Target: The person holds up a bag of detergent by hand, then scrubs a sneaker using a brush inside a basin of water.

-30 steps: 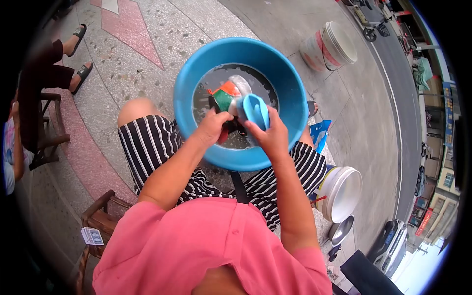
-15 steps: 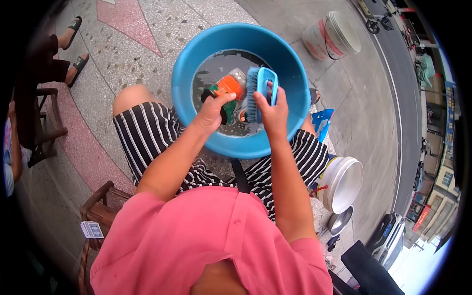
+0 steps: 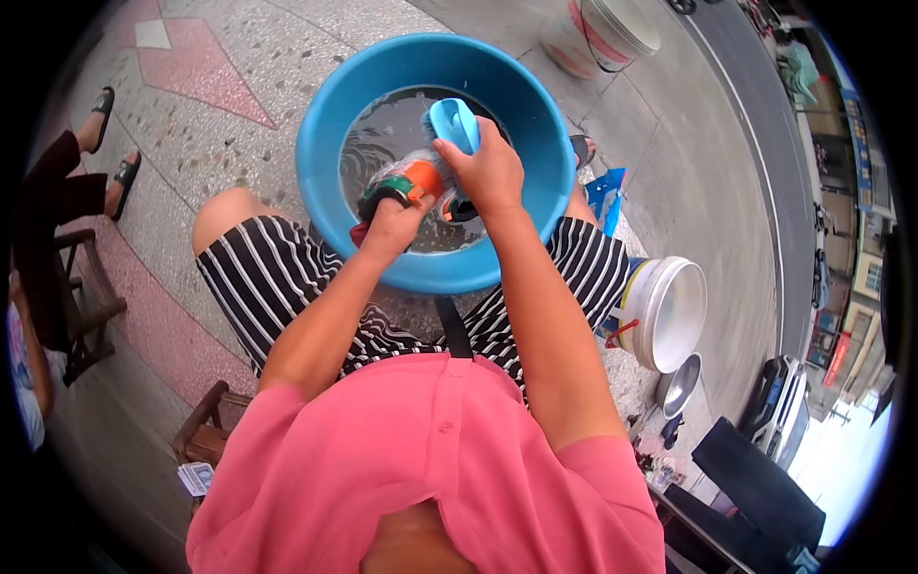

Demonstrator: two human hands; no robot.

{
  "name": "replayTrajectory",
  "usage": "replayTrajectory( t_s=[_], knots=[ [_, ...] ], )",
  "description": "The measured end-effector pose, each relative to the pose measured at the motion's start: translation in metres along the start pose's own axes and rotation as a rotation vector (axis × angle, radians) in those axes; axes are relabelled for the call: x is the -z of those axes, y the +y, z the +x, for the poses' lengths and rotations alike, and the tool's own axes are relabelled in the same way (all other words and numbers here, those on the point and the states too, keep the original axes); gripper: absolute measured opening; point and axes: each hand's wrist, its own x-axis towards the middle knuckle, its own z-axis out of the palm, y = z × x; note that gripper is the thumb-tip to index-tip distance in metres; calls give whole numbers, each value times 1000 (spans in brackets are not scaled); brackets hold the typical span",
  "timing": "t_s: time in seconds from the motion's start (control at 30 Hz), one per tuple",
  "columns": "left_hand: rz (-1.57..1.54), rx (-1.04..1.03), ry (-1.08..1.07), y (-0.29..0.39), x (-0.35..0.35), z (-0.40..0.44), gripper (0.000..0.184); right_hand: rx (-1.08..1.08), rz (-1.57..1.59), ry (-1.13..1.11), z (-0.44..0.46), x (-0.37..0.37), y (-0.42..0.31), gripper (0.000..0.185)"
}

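Between my knees is a blue basin (image 3: 320,182) with murky water (image 3: 368,134) in it. My left hand (image 3: 394,225) is closed on a wet shoe (image 3: 421,179) coloured orange, green and black, with a pale end, held over the water. My right hand (image 3: 490,172) grips a light blue scrub brush (image 3: 455,124) by its handle. The brush sits just above the shoe's pale end, its bristles mostly hidden. Another dark and orange item (image 3: 459,208) lies in the basin below my right hand.
A white bucket (image 3: 669,314) and a metal bowl (image 3: 679,385) stand at my right. Another bucket (image 3: 598,36) is beyond the basin. At the left, a person's sandalled feet (image 3: 124,182) show near a wooden chair (image 3: 91,297).
My right hand has turned the brush from upright bristles-left to tilted over the shoe's far end. My left hand has tilted the shoe. The whole view has shifted.
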Motion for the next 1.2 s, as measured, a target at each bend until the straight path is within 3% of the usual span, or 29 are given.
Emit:
replayTrajectory(
  t_s=[0.13,0.23,0.37,0.4,0.47,0.5,0.57,0.6,0.8,0.87,0.97,1.1,1.13,1.2],
  knots=[
    [-30,85,50,6,3,-2,25,-172,255,119,9,-2,44,51],
    [-88,104,65,4,4,3,25,-100,374,153,-16,6,65,56],
    [109,76,30,-2,3,7,27,-4,233,-46,-55,19,35,62],
    [-25,118,-18,10,-2,7,28,76,237,-10,-59,8,42,63],
    [-61,94,-100,9,-8,9,29,39,119,-49,-55,10,36,61],
    [320,-239,-128,9,-12,7,24,42,64,-67,-48,13,28,60],
    [106,-132,-240,-5,-20,-8,23,55,-76,-87,-27,11,12,58],
    [252,-175,-229,-33,-17,-14,24,16,-131,-136,-16,12,3,58],
    [312,-75,-85,3,5,-7,26,-67,297,57,14,9,9,55],
    [325,44,-43,7,7,-5,26,-117,325,-43,8,16,20,56],
    [216,65,-22,12,5,-1,27,-107,282,-196,-6,17,33,60],
    [78,52,19,1,3,1,26,-127,301,-183,-24,-4,55,50],
    [191,156,50,10,1,-2,28,-91,315,-192,-24,-3,56,49],
    [364,141,70,-14,11,3,31,-49,443,-237,-26,-8,61,50]
  ],
)
